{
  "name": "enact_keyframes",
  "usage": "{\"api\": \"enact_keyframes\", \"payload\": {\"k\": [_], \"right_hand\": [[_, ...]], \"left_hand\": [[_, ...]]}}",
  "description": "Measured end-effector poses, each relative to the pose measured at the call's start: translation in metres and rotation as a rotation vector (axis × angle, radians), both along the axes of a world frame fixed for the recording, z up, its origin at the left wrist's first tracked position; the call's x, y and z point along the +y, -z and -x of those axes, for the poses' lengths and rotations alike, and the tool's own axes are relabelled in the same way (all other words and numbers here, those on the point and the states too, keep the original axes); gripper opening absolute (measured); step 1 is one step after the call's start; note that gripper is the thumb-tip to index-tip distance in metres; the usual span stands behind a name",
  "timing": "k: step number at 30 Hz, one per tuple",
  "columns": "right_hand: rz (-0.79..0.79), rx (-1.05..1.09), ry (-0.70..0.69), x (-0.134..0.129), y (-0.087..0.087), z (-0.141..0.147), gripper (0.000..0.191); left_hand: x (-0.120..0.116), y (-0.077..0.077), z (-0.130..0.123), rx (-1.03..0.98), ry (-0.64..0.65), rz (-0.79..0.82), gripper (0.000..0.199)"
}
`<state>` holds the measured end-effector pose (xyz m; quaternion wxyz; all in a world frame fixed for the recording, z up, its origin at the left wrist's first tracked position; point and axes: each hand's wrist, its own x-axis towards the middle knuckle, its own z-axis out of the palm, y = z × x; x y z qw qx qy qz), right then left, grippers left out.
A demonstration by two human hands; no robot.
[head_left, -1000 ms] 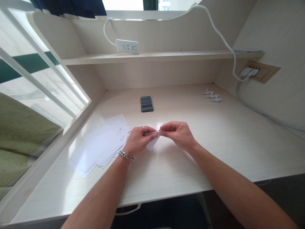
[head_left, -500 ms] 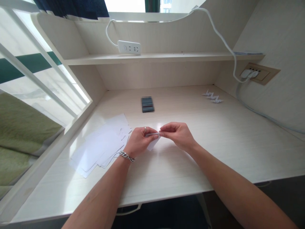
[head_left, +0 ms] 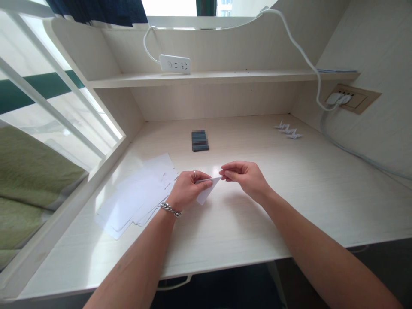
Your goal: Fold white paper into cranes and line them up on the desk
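A small folded piece of white paper (head_left: 207, 193) is held just over the desk, its pointed corner toward the right. My left hand (head_left: 189, 187), with a ring and a chain bracelet, pinches it between thumb and fingers. At the pointed corner, the fingertips of my right hand (head_left: 244, 176) are closed together and meet the paper; the exact grip there is small to see. To the left of my left hand lies a loose spread of white paper sheets (head_left: 138, 189). Several small white paper cranes (head_left: 289, 131) stand in a row at the back right of the desk.
A dark, blurred rectangular object (head_left: 200, 140) lies on the desk (head_left: 244, 231) beyond my hands. On the shelf (head_left: 225, 78) above sits a white power strip (head_left: 174, 64). Its white cable (head_left: 299, 49) runs down to a wall socket (head_left: 357, 98) at the right.
My right hand has shifted slightly right and up, with its fingers now at the paper's tip. More of the folded paper's pointed end shows. The left hand has barely moved.
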<state>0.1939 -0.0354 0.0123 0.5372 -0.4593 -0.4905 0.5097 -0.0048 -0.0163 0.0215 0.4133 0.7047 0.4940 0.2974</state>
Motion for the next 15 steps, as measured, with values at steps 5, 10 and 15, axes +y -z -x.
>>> {"api": "enact_keyframes", "payload": {"k": [5, 10, 15], "right_hand": [[-0.04, -0.31, -0.108, -0.0025, 0.0041, 0.0006, 0.029], [-0.082, -0.486, -0.059, -0.0035, 0.0057, 0.0042, 0.024], [-0.08, -0.523, -0.054, -0.0017, 0.0068, 0.003, 0.024]], "left_hand": [[-0.0008, -0.0007, -0.0013, 0.028, 0.026, 0.011, 0.025], [0.0018, 0.003, -0.0007, 0.039, 0.019, 0.037, 0.029], [0.0039, 0.0051, 0.0006, 0.037, -0.034, 0.034, 0.032]]}}
